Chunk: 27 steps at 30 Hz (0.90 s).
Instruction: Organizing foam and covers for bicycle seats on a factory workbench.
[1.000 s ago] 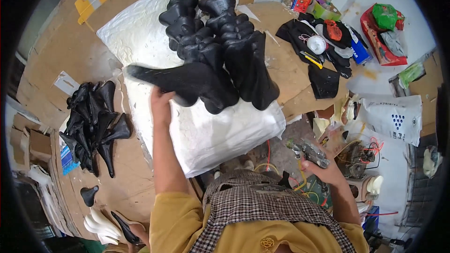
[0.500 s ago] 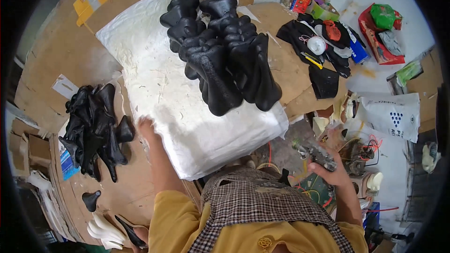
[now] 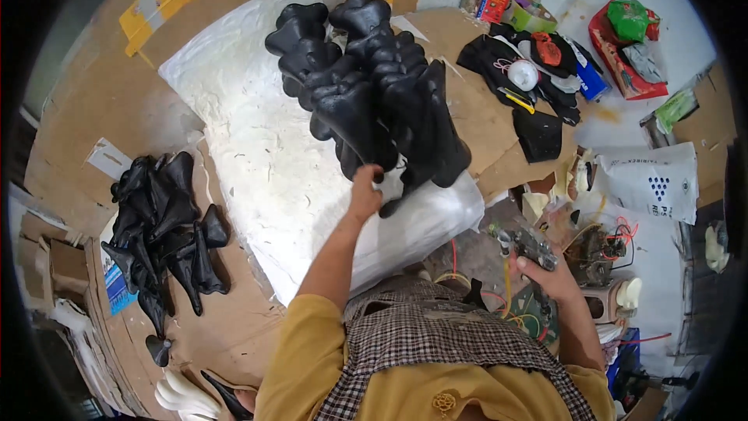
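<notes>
Black pieces shaped like bicycle saddles (image 3: 347,113) lie piled in two overlapping rows on a white-wrapped slab (image 3: 257,156). My left hand (image 3: 366,193) is at the near end of the pile, its fingers closed at the narrow tip of one black saddle; part of the grip is hidden. Low on the right, my right hand (image 3: 549,277) is wrapped round a grimy metal spray gun (image 3: 534,249), held beside the slab with a yellowish hose below it.
More black saddles (image 3: 160,222) are heaped on the cardboard at left. Near them are white saddle-shaped pads (image 3: 187,398) and another person's hand (image 3: 248,400) by a black saddle. A yellow cutter (image 3: 516,101) lies on black cloth; a white sack (image 3: 650,179) stands right.
My left hand has moved from the slab's left edge rightward to the near end of the saddle pile. The near saddles have shifted slightly. My right hand still holds the spray gun.
</notes>
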Motion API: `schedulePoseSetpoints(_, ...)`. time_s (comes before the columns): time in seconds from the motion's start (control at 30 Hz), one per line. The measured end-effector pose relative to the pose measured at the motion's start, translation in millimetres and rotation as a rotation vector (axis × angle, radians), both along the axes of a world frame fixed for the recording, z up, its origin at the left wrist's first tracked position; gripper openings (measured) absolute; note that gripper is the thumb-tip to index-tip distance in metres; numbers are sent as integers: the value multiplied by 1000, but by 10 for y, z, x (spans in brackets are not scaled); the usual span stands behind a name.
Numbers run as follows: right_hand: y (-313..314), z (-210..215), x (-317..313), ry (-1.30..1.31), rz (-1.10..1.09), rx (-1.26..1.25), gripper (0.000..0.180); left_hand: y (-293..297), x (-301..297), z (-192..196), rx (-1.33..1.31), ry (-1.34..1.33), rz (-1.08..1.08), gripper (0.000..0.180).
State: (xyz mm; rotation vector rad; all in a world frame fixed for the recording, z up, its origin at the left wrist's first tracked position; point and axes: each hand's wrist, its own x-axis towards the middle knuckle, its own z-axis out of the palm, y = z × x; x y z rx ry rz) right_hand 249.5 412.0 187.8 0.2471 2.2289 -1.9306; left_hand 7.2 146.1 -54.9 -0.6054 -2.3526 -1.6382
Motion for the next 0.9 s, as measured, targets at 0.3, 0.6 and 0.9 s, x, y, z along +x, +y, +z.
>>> schedulePoseSetpoints(0.3,-110,-25,-192,58,-12,-29,46,304,810,-235,-519,-113,-257,40)
schedulePoseSetpoints(0.6,146,-111,146,64,-100,58,52,314,899,130,-748,71,-366,44)
schedulePoseSetpoints(0.9,107,241,200,57,-70,-30,52,-55,896,213,-289,26,-181,26)
